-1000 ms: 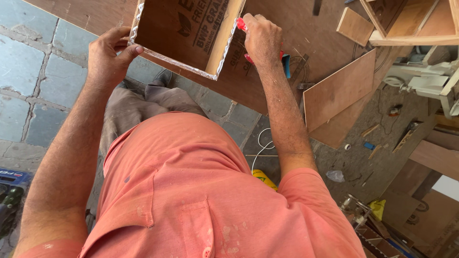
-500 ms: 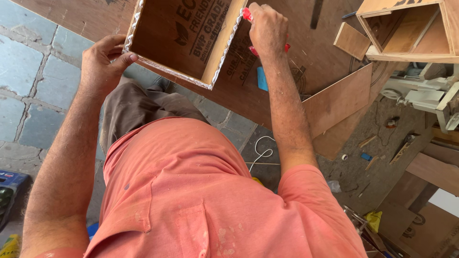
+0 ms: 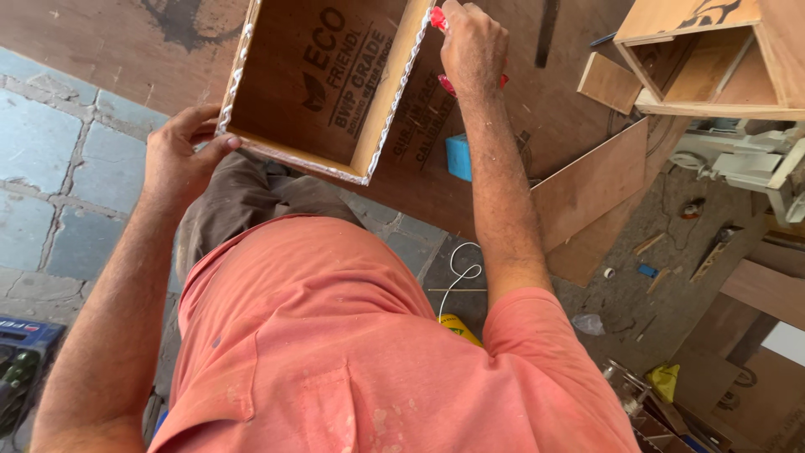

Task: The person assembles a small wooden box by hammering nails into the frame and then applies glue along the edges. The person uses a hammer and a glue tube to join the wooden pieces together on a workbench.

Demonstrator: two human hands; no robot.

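Observation:
An open plywood box frame [image 3: 323, 80] with dark printing inside stands in front of me, its upper edges lined with a wavy white bead of glue. My left hand [image 3: 180, 151] grips the frame's near left corner. My right hand [image 3: 471, 44] is closed around a red glue bottle [image 3: 438, 18], whose tip rests on the frame's right edge. A large brown plywood sheet [image 3: 503, 126] lies under the frame.
A small blue block [image 3: 458, 157] sits on the sheet by my right forearm. Another plywood box [image 3: 713, 54] stands at the upper right, with offcuts [image 3: 608, 82] and boards [image 3: 587, 189] around it. Blue-grey floor tiles [image 3: 50, 168] lie to the left. A tool case [image 3: 21, 361] sits at the lower left.
The view has shifted so the frame and my hands sit lower in the picture. My right hand with the red bottle has slid farther along the frame's right edge.

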